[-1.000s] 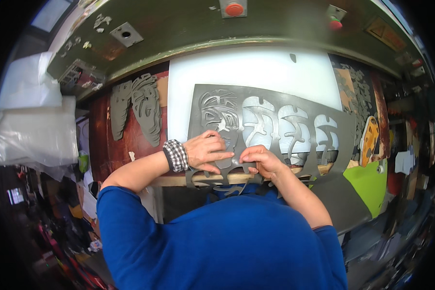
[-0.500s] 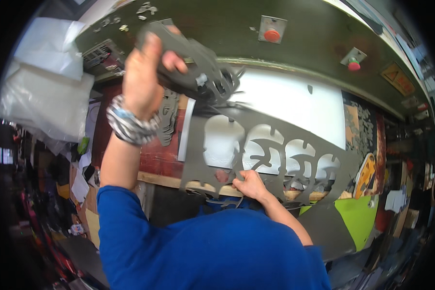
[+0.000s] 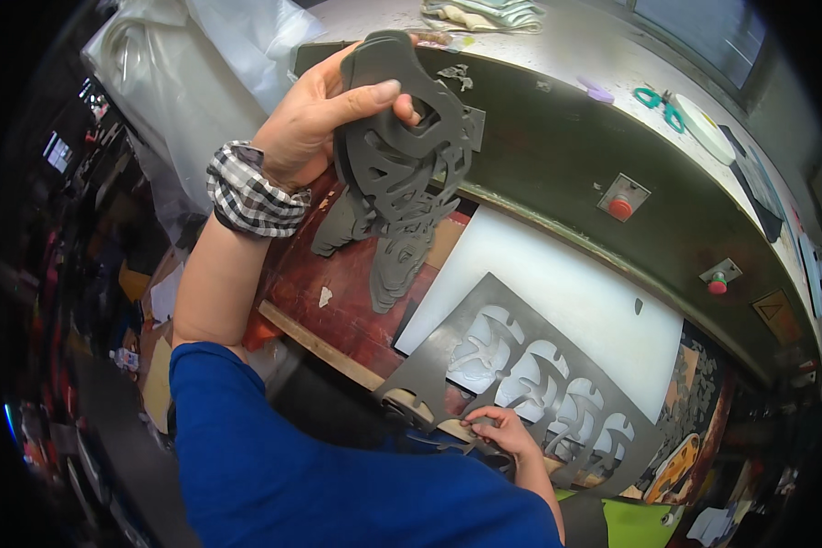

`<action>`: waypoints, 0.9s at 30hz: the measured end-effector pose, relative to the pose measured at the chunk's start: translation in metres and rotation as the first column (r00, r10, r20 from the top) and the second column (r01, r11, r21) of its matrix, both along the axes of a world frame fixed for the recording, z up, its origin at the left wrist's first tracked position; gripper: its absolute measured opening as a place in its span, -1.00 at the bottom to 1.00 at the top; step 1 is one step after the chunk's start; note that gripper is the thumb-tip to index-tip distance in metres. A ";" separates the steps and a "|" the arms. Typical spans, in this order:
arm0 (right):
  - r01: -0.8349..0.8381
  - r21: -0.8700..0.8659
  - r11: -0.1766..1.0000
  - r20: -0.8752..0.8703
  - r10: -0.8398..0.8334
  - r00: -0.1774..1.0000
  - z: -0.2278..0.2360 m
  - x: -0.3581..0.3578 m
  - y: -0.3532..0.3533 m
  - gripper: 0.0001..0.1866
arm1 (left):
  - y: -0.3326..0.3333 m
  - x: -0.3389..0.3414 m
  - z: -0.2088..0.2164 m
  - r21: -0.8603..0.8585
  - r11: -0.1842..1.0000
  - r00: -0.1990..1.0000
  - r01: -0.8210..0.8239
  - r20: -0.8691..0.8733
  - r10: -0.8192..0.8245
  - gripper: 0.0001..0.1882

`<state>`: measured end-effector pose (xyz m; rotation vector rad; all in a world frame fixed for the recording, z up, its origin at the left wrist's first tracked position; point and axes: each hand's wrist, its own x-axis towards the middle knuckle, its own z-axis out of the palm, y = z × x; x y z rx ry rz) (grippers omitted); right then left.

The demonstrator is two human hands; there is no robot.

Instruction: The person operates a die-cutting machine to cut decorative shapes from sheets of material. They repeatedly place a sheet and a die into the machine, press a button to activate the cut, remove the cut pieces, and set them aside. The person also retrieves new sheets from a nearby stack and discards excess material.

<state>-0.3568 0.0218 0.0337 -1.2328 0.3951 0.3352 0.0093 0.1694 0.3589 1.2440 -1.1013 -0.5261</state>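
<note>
- L hand (image 3: 310, 123) raised high, fingers & thumb clamped on grey cut-out piece (image 3: 397, 155): flat, openwork w/ curved slots.
- R hand (image 3: 502, 431) pinched near edge of grey sheet (image 3: 521, 374), w/ punched-out shapes, lying on white board (image 3: 566, 292) on bench.

A dark green machine housing (image 3: 557, 155) curves overhead (two red buttons (image 3: 620, 208) on it), clear plastic sheeting (image 3: 201, 55) bunched left, reddish-brown worktop (image 3: 329, 292) below.

Head camera looks down over the workbench (image 3: 338, 301), close.
</note>
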 end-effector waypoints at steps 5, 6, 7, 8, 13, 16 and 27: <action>0.024 0.029 0.999 -0.049 -0.023 0.999 0.005 0.000 0.002 -0.74 | 0.003 0.029 -0.040 -0.069 0.991 0.979 -0.113 -0.176 0.099 -0.49; 0.029 0.028 0.999 -0.063 -0.027 0.998 0.006 -0.001 0.003 -0.74 | 0.001 0.035 -0.049 -0.058 0.990 0.980 -0.126 -0.161 0.116 -0.49; 0.038 0.000 0.999 -0.113 -0.038 0.993 0.006 -0.001 0.003 -0.73 | -0.001 0.042 -0.058 -0.045 0.988 0.979 -0.145 -0.153 0.137 -0.49; 0.054 0.011 0.998 -0.127 -0.052 0.991 0.006 -0.002 0.004 -0.73 | -0.004 0.047 -0.068 -0.059 0.985 0.976 -0.163 -0.152 0.153 -0.52; 0.099 0.055 0.994 -0.114 -0.092 0.989 0.003 -0.006 0.005 -0.74 | -0.029 0.073 -0.109 -0.053 0.934 0.936 -0.352 0.002 0.353 -0.62; 0.108 0.025 0.994 -0.126 -0.104 0.987 0.001 -0.009 0.007 -0.74 | -0.041 0.087 -0.128 -0.100 0.891 0.895 -0.443 0.006 0.445 -0.68; 0.046 -0.186 0.982 -0.288 -0.099 0.952 0.024 0.006 0.016 -0.78 | -0.016 0.076 -0.293 -0.011 0.945 0.227 0.326 0.972 -0.067 -0.57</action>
